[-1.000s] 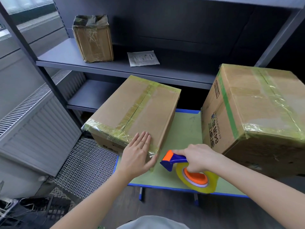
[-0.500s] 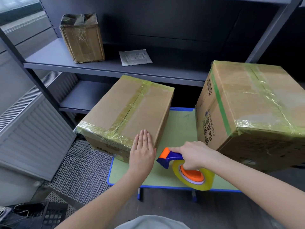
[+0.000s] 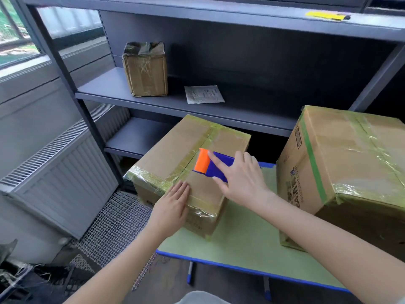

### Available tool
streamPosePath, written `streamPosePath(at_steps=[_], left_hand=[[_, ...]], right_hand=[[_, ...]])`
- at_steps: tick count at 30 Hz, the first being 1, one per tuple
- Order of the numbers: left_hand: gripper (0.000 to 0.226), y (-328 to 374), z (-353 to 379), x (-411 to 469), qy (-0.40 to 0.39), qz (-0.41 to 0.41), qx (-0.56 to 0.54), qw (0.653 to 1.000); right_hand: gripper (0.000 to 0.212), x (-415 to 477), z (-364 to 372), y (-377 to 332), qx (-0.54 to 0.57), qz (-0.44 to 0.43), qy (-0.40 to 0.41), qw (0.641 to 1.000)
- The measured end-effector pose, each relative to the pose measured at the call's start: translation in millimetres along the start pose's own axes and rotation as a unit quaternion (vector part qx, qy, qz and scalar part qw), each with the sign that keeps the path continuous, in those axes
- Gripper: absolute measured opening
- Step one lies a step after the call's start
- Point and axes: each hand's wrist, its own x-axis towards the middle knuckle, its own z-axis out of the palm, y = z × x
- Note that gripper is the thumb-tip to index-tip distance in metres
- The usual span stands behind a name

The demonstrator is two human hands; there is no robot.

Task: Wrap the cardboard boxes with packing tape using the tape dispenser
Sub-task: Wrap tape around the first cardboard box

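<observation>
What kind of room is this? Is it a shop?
Probably a storeroom or packing corner: grey metal shelves, taped boxes on a small table, and a tape dispenser in the right hand.

Looking down on 2 bare arms here: left forearm (image 3: 122, 260) and right forearm (image 3: 317, 235), uncovered from wrist right out to the frame edge. Ending in a bare left hand (image 3: 173, 207) and a bare right hand (image 3: 238, 183), slim-fingered, nails too blurred to judge. Wearing a pale grey garment (image 3: 197, 299), just a soft rounded patch of fabric poking in at bottom centre. Too little of it showing to call the cut. Maybe a sliver of pale cloth in the bottom right corner too, but can't tell.
</observation>
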Motion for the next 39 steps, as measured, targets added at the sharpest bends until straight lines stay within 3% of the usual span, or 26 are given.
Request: streamPosePath(at_steps=[4, 8, 17, 26, 31, 33, 36, 39], left_hand=[[0.057, -31.0, -9.3, -4.3, -0.041, -0.021, 0.013, 0.999], [0.061, -31.8, -4.9, -8.5, -0.071, -0.009, 0.012, 0.997], [0.070, -9.9, -4.6, -12.8, -0.049, -0.038, -0.022, 0.998], [0.077, 82.6, -0.5, 3.8, -0.054, 0.034, -0.010, 0.998], [0.065, 80.4, -1.8, 10.7, -0.063, 0.076, -0.035, 0.995], [0.058, 69.6, -2.0, 11.2, -0.027, 0.088, -0.050, 0.994], [0.049, 48.4, -11.2, 9.7, 0.029, 0.044, -0.126, 0.991], [0.041, 13.5, -15.1, -1.8, 0.093, -0.067, -0.159, 0.981]], right_hand=[[0.069, 20.2, 25.7, -27.2, 0.018, -0.035, 0.017, 0.999], [0.065, 28.9, 52.4, -42.6, 0.014, -0.040, 0.044, 0.998], [0.080, 22.5, 76.7, -41.1, 0.011, -0.018, 0.055, 0.998], [0.073, 12.6, 76.3, -4.7, 0.051, 0.037, 0.054, 0.997], [0.067, 6.2, 77.1, 5.5, 0.071, 0.022, 0.053, 0.996], [0.061, 4.7, 78.0, 3.0, 0.087, 0.036, 0.070, 0.993], [0.046, -3.5, 78.5, -10.5, 0.121, 0.001, 0.100, 0.988], [0.042, -6.8, 77.1, -27.7, 0.209, -0.107, 0.040, 0.971]])
